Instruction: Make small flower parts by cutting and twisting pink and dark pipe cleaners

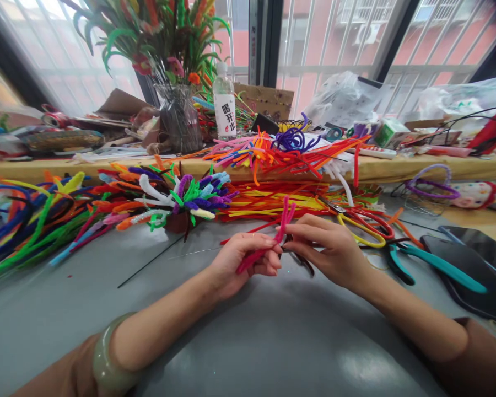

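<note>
Both hands meet over the grey table [248, 342] on a pink pipe cleaner [284, 218]. My left hand [242, 264] is closed round its lower length. My right hand [326, 248] pinches it near the bend, and the two short pink ends stick up above the fingers. A thin dark wire [301, 260] pokes out beneath the right hand. A pale green bangle [105, 358] sits on my left wrist.
Heaps of coloured pipe cleaners [58, 209] lie left and behind. Teal-handled pliers [430, 264] and a dark phone [471, 275] lie at the right. A vase of craft flowers [177, 116] and a water bottle [224, 105] stand on the back ledge.
</note>
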A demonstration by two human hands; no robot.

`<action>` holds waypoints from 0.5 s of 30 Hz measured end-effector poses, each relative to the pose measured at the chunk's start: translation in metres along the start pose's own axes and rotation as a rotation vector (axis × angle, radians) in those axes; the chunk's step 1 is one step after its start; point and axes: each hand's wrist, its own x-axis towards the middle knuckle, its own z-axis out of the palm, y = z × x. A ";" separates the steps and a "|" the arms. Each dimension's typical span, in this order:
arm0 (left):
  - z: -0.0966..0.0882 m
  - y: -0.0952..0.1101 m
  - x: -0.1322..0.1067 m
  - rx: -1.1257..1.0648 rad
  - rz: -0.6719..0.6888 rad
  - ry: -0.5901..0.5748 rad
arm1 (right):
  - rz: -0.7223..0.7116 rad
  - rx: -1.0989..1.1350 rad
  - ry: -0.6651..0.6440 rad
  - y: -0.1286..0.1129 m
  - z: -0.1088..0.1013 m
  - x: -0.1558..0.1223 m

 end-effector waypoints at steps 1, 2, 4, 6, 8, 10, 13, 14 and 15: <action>0.000 0.000 0.000 0.014 -0.006 -0.013 | -0.035 -0.059 0.017 0.001 -0.001 0.000; 0.000 0.000 0.000 0.025 -0.008 -0.026 | -0.066 -0.102 0.035 0.001 -0.002 0.000; 0.000 0.000 -0.001 0.040 -0.012 -0.058 | -0.102 -0.136 0.066 0.000 -0.004 0.001; 0.000 0.000 -0.001 0.042 -0.013 -0.089 | -0.106 -0.089 0.061 -0.003 -0.005 0.002; 0.000 0.001 -0.002 0.041 -0.017 -0.121 | -0.090 -0.003 0.017 -0.007 -0.006 0.003; 0.000 0.001 -0.002 0.048 -0.024 -0.145 | -0.067 0.061 -0.034 -0.010 -0.007 0.004; 0.000 0.002 -0.003 0.068 -0.048 -0.167 | -0.033 0.069 -0.079 -0.012 -0.009 0.004; 0.000 0.002 -0.003 0.075 -0.056 -0.168 | -0.028 0.058 -0.087 -0.012 -0.009 0.004; 0.000 0.002 -0.003 0.082 -0.060 -0.166 | -0.028 0.042 -0.093 -0.012 -0.010 0.004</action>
